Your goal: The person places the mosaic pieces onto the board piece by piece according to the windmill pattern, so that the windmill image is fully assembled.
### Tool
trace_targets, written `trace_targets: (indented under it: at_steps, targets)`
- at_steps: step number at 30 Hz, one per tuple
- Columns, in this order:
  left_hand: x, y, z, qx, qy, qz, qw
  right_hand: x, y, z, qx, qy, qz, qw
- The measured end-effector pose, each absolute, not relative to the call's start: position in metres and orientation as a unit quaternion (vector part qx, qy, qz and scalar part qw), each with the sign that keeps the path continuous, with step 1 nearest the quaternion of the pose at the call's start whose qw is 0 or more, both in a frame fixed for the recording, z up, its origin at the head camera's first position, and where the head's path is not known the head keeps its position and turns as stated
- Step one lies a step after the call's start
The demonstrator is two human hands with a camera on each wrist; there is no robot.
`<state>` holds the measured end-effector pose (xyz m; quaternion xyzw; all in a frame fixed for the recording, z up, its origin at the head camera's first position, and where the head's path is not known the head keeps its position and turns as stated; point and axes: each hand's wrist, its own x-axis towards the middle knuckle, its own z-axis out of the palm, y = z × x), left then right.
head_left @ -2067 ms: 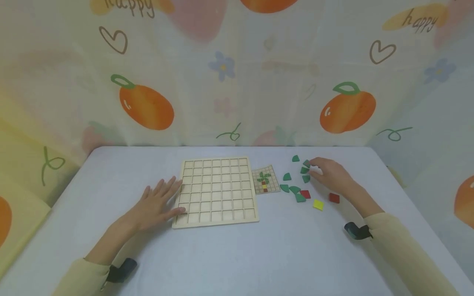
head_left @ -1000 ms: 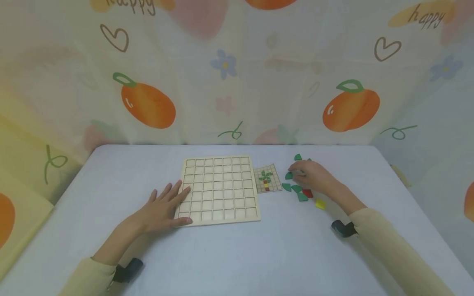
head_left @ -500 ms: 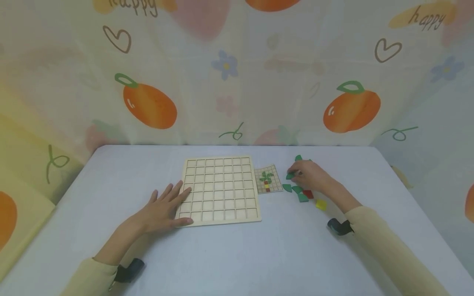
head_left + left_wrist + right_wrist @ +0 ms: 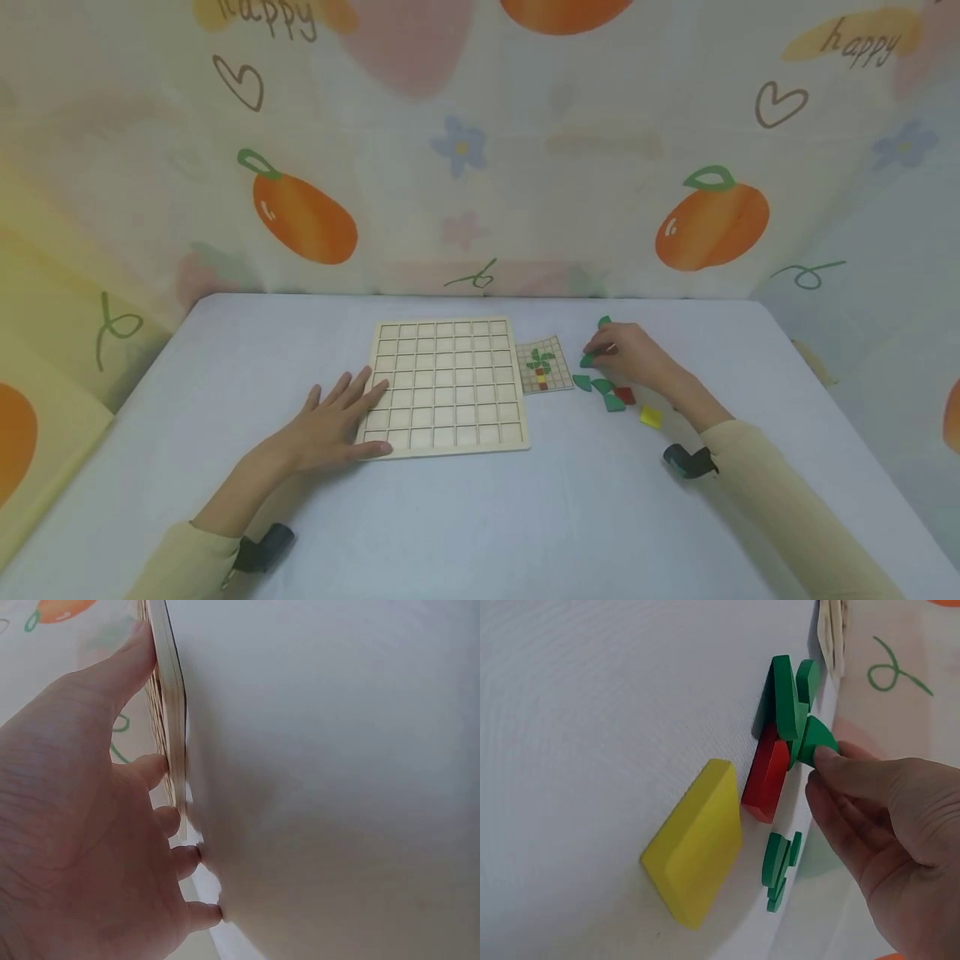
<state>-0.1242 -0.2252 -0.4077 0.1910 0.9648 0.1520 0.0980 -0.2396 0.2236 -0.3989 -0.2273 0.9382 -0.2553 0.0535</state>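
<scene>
My right hand pinches a green quarter-circle tile between thumb and fingers, just right of the small pattern card. The fingers partly cover that tile in the head view. My left hand lies spread at the left edge of the wooden grid board, thumb and index finger over its rim. In the left wrist view the board's edge runs along the fingertips. No tiles lie in the board's squares. The card shows a green, red and yellow figure on a grid.
Below the right hand lie several green tiles, a red square tile and a yellow square tile. Another green tile lies beyond it. More green tiles show beneath the hand in the right wrist view.
My right hand has moved left from the farther green tiles to the one nearer the card and now pinches it. The left hand stays at the board, thumb and index finger slightly farther over it.
</scene>
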Motion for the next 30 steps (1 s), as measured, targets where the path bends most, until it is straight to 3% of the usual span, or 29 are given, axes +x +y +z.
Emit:
trace_targets:
  at_steps: [30]
  targets:
    - [-0.124,-0.225,-0.406,0.186,0.964,0.160,0.105,-0.249,0.202,-0.373,-0.275,0.918,-0.283,0.027]
